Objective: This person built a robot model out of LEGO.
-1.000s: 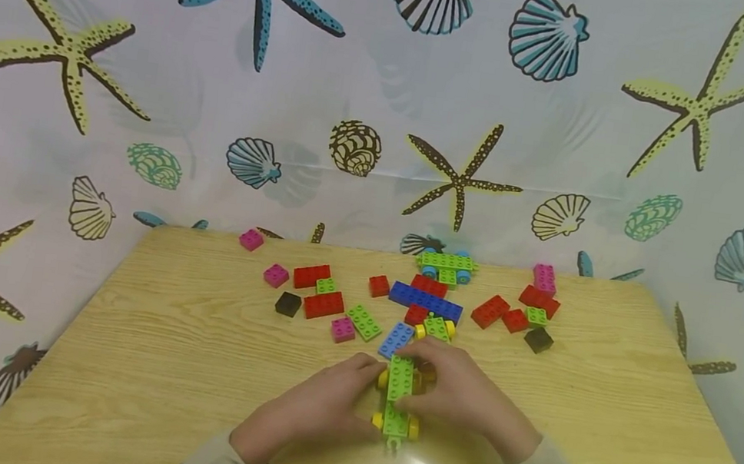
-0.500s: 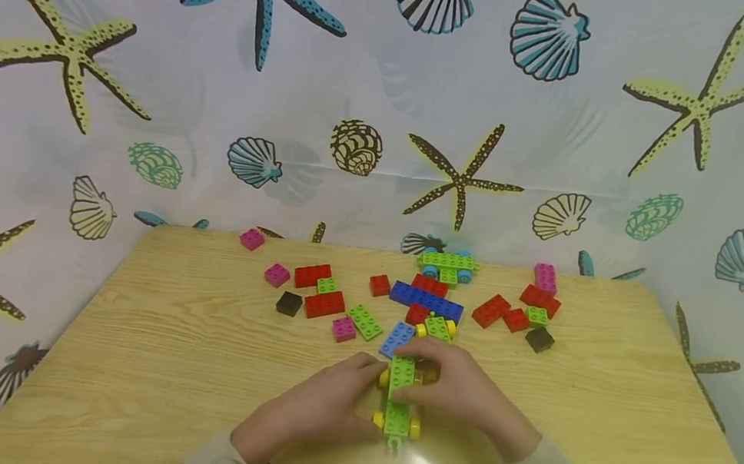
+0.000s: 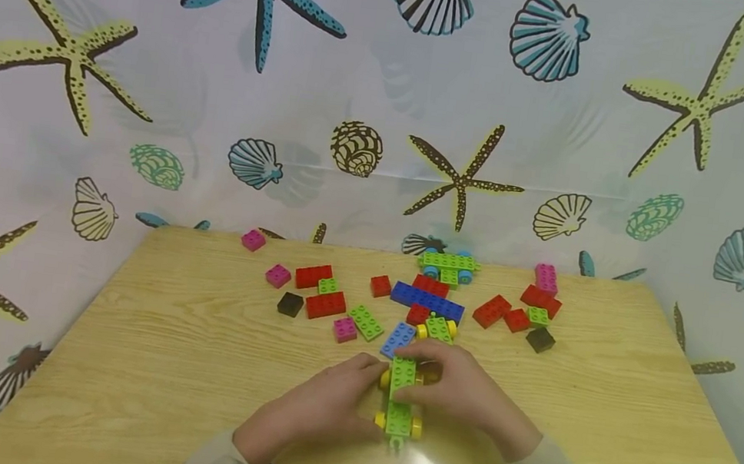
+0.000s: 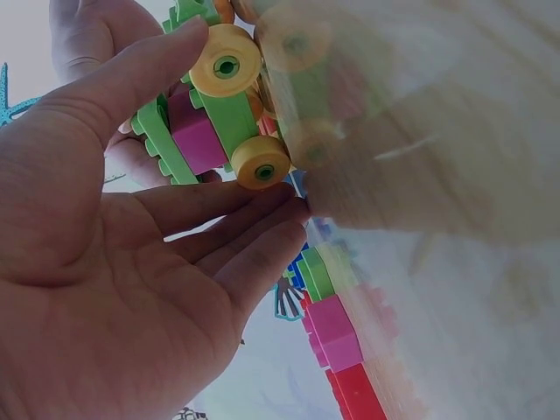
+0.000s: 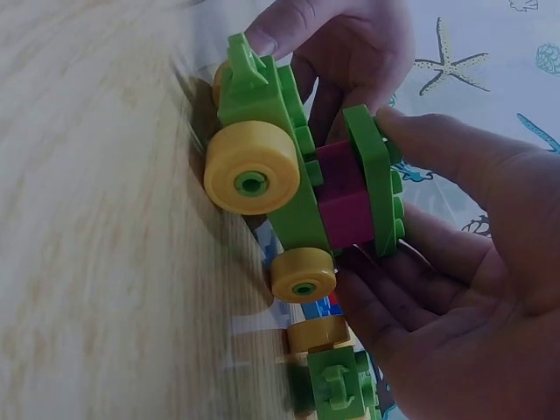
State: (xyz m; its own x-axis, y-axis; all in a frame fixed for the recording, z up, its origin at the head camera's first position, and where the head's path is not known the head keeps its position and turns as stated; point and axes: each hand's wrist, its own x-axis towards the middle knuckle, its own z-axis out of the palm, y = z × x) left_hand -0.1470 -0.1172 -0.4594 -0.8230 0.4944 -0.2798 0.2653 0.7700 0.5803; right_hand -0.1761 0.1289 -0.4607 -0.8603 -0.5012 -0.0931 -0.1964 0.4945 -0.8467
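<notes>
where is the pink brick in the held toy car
In the right wrist view, the pink brick sits right of centre, sandwiched between the yellow-wheeled green base and the upper green plate.

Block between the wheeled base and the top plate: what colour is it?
Magenta-pink; the block shows best in the right wrist view.

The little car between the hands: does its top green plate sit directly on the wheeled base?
No, in the right wrist view a magenta brick sits between the top green plate and the wheeled base.
</notes>
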